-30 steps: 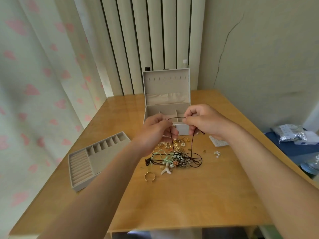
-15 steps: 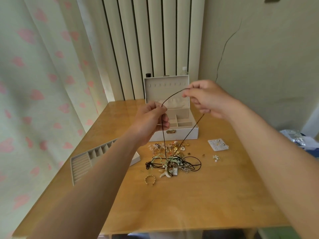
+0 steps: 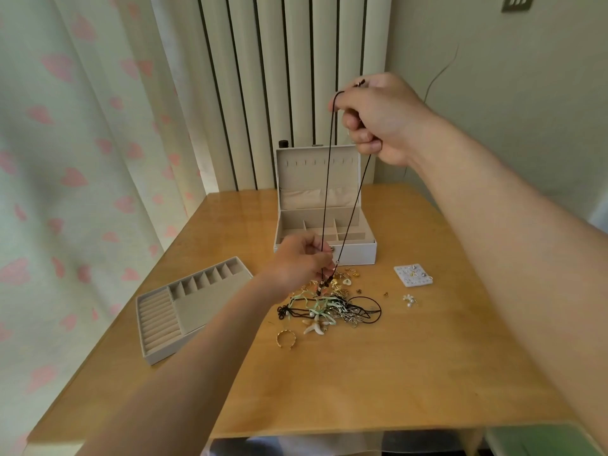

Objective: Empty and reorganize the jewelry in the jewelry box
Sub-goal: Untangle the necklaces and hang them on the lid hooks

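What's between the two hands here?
In the head view, two strands of a black cord necklace run from the raised right hand down to the left hand, crossing in front of the open jewelry box.

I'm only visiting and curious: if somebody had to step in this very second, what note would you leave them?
Right hand: raised high, its grip closed on the top of a black cord.
Left hand: pinches the same cord low, just above the pile.
Box: open at the back of the table, compartments look empty.
Tray: out, left of the box, empty.
Done: jewelry lies tangled in front of the box; a ring and an earring card lie apart.
Left: lift the cord clear of the pile, then sort everything into box and tray.
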